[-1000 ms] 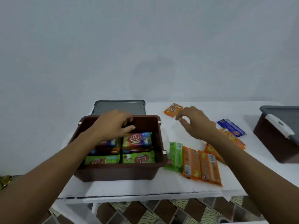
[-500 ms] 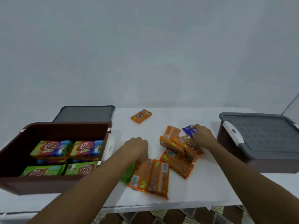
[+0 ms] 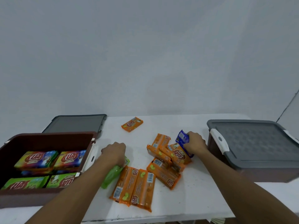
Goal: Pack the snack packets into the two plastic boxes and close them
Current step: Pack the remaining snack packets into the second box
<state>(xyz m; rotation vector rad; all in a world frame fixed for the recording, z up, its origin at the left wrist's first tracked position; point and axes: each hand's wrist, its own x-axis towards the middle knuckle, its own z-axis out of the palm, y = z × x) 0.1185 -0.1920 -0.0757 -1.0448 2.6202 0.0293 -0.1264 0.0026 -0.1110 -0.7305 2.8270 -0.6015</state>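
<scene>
Green snack packet [image 3: 111,176] sits under my left grip [image 3: 115,152], fingers curled down on its far end, long axis running back toward me and a little left. Open brown box [image 3: 48,139] is just to the left of that grip, white latch [image 3: 92,156] hanging close by. So it's a short lift leftward over the wall, and the left is the nearer hand for it. Packed packets [image 3: 38,160] cover the box floor I can see, so this one goes on top, I reckon. Right grip [image 3: 195,143] is clenched on a blue packet [image 3: 182,139], tilted up off the worktop [image 3: 194,191], close beside the closed box [image 3: 258,175]. Orange packets [image 3: 165,160] lie heaped between my grips, an orange pair [image 3: 134,189] lies nearer me, and a lone orange packet [image 3: 132,124] is at the back. Spare lid [image 3: 74,123] rests behind the open box.
</scene>
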